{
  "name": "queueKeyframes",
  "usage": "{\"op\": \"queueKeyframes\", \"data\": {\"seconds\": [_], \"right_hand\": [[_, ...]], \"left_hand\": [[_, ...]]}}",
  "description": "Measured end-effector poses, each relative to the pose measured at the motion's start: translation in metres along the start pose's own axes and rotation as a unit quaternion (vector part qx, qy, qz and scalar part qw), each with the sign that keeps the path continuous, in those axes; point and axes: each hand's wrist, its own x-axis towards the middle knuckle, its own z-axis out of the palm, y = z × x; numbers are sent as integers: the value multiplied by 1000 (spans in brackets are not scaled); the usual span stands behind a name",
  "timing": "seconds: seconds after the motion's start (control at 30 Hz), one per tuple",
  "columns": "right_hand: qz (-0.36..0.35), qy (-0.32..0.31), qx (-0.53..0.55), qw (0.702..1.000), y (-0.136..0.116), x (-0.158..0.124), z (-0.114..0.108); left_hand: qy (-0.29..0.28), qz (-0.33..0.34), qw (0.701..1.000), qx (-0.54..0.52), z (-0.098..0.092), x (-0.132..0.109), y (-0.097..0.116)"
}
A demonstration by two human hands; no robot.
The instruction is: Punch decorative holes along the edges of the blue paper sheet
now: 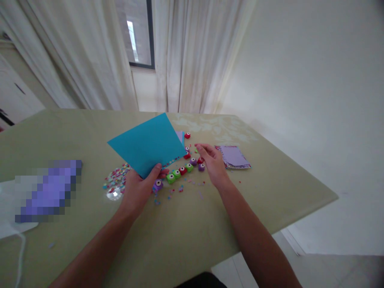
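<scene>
My left hand (140,187) pinches the near corner of a teal paper sheet (148,145), holding it tilted just above the table. My right hand (212,161) hovers to the right of it, fingers loosely curled, over a row of small paper punches (180,173) coloured green, red and purple. Its fingertips reach toward the punches at the row's far end and hold nothing I can see. One more red punch (187,135) lies farther back, by the sheet's far edge. A purple punch (158,184) lies right by my left thumb.
A heap of coloured paper confetti (117,178) lies left of my left hand, with a shiny disc (114,194) near it. A lilac card stack (234,157) rests to the right. A blurred purple patch (49,190) and white bag sit at the far left. The table edge (303,216) runs diagonally on the right.
</scene>
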Motion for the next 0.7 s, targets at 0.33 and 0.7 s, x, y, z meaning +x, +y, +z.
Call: {"op": "queueKeyframes", "data": {"seconds": [0.33, 0.7], "right_hand": [[-27, -42, -388, 920, 37, 34, -43], [-89, -75, -332, 936, 50, 2, 6]], "left_hand": [[34, -15, 999, -13, -5, 5, 7], [81, 11, 995, -63, -13, 19, 6]]}}
